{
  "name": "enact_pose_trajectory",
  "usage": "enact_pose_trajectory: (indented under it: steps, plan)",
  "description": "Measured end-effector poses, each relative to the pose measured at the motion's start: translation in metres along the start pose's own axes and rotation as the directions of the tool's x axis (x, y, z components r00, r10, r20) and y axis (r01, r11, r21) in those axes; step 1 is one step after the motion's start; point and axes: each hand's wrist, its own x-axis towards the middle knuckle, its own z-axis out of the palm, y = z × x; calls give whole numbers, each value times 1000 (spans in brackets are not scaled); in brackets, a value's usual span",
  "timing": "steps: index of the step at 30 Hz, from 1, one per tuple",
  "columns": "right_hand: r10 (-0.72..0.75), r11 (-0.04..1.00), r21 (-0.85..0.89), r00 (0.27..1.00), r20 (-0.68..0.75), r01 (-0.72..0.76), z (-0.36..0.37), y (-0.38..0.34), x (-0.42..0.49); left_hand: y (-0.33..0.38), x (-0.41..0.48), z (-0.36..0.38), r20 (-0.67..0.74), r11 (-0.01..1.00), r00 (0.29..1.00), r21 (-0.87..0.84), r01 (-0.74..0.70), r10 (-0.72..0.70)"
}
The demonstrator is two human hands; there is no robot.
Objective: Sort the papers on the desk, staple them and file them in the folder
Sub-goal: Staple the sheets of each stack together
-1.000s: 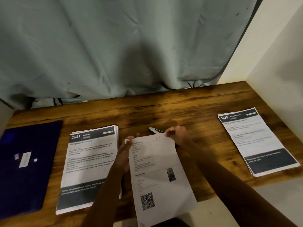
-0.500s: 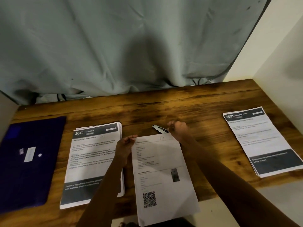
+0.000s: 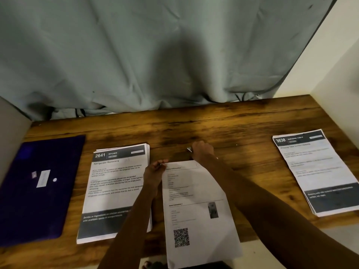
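Note:
A white sheet with a QR code [image 3: 196,210] lies in the middle of the wooden desk [image 3: 223,121], hanging over its near edge. My left hand [image 3: 155,169] pinches that sheet's top left corner. My right hand [image 3: 202,151] is just beyond the sheet's top edge, curled round a small metal stapler [image 3: 189,149] of which only the tip shows. A paper stack headed 2641 [image 3: 114,191] lies left of the sheet. Another stack headed 3638 [image 3: 316,171] lies at the right. A dark blue folder [image 3: 37,189] lies shut at the far left.
A grey curtain [image 3: 155,55] hangs along the desk's back edge. A white wall [image 3: 340,74] borders the desk on the right, and a grey panel [image 3: 11,136] stands at the left. The near edge of the desk runs under my forearms.
My right hand has moved off the sheet's top edge and onto the stapler, covering most of it. My left hand stays at the sheet's top left corner.

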Motion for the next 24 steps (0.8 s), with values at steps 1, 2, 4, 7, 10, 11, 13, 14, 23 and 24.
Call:
enact_pose_trajectory:
  steps: [1, 2, 4, 7, 10, 11, 13, 14, 23, 24]
  plan:
    - [13, 995, 102, 1000, -20, -11, -2, 1, 2, 0, 0, 0, 1, 1000, 1000, 5, -1, 1]
    - [32, 966, 257, 999, -41, -21, -4, 3, 4, -1, 1, 0, 6, 1000, 1000, 8, -3, 3]
    - [70, 782, 623, 995, -71, -11, -13, 4, 4, 0, 1, -1, 13, 1000, 1000, 8, -2, 2]
    - [86, 460, 888, 996, -35, -8, -24, 0, -2, 0, 1, 0, -4, 1000, 1000, 13, 2, -2]
    - [-34, 369, 929, 998, 45, -29, -20, -3, -9, -1, 0, 0, -31, 1000, 999, -2, 14, -14]
    - [-71, 386, 922, 996, 61, -29, -17, -4, -10, -1, 0, 1, -38, 1000, 999, -5, 21, -21]
    - [-115, 417, 908, 990, 76, -22, -12, -6, -13, 1, -2, 1, -51, 1000, 998, -1, 22, -22]
    - [-129, 412, 911, 988, 80, -20, -12, -7, -15, 3, -3, 2, -57, 1000, 998, -1, 22, -22]
    - [-184, 495, 869, 978, 103, 2, -7, -16, -17, 6, -10, 3, -90, 999, 996, -46, 15, -19]
    - [-190, 493, 870, 976, 104, 4, -7, -18, -17, 6, -10, 3, -92, 999, 996, -41, 8, -11]
